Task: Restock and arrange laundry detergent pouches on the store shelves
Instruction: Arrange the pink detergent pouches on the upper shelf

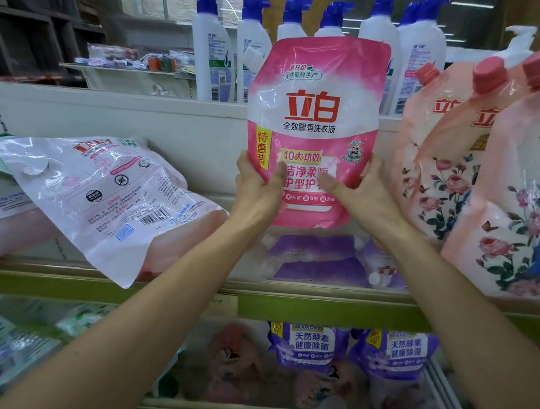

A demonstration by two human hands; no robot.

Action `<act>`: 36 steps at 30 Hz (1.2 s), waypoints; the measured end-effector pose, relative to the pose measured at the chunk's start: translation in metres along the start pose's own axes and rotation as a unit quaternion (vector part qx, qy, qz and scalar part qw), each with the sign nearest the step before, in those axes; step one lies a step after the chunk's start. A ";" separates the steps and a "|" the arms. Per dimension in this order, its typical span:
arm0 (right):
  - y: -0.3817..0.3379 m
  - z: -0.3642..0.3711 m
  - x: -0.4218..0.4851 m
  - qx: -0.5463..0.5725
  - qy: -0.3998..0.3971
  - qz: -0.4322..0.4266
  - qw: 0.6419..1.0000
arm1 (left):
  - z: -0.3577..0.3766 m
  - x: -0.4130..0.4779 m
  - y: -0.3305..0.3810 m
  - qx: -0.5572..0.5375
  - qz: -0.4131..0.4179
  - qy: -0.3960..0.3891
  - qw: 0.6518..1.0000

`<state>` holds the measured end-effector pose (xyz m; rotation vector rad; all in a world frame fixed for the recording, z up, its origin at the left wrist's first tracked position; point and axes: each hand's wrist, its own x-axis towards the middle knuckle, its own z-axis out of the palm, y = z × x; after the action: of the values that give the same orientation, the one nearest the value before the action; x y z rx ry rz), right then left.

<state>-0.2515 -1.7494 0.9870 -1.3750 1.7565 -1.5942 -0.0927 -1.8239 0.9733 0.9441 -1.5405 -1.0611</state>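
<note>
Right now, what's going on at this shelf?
A person holds a pink pouch upright in both hands, left hand and right hand gripping its lower edges, above purple pouches lying on the shelf. A white pouch lies tilted to the left; floral pouches stand on the right.

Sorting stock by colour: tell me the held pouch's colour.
Pink and white pouch, red logo; head view.

The pink pouch is glossy, crinkled plastic film, the white bottles behind are smooth plastic, and the shelf edge looks matt green.
</note>
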 end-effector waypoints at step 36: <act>0.033 0.000 0.038 -0.206 -0.026 0.081 0.975 | 0.024 0.035 -0.015 0.102 0.004 -0.052 0.993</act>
<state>-0.2813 -1.7860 0.9694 -1.3870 2.1901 -1.1373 -0.1217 -1.8576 0.9663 1.0330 -1.7632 -0.9727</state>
